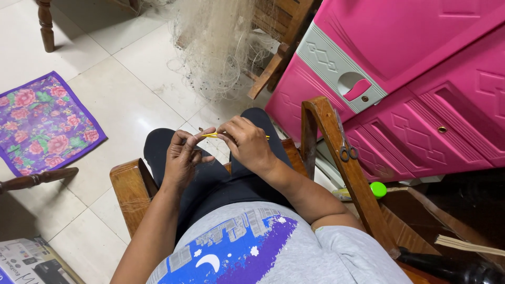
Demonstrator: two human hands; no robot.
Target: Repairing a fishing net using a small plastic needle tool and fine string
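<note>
I saw the right hand [247, 144] pinching a yellow needle [210, 135]; the left hand [184, 155] gripped thin thread near the net [215, 47].

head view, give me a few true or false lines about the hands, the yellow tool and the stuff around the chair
1. Both hands hold a thin yellow tool above the lap. True: the left hand and right hand meet on it.
2. Scissors lie on the floor. False: they rest on the chair's wooden armrest.
3. A floral cloth lies on the floor tiles to the left. True.
4. The cabinet at right is blue. False: it is pink with a grey handle panel.
5. A pale net hangs ahead of the knees. True.
6. The green cap sits on the cloth. False: it is beside the right armrest.
</note>
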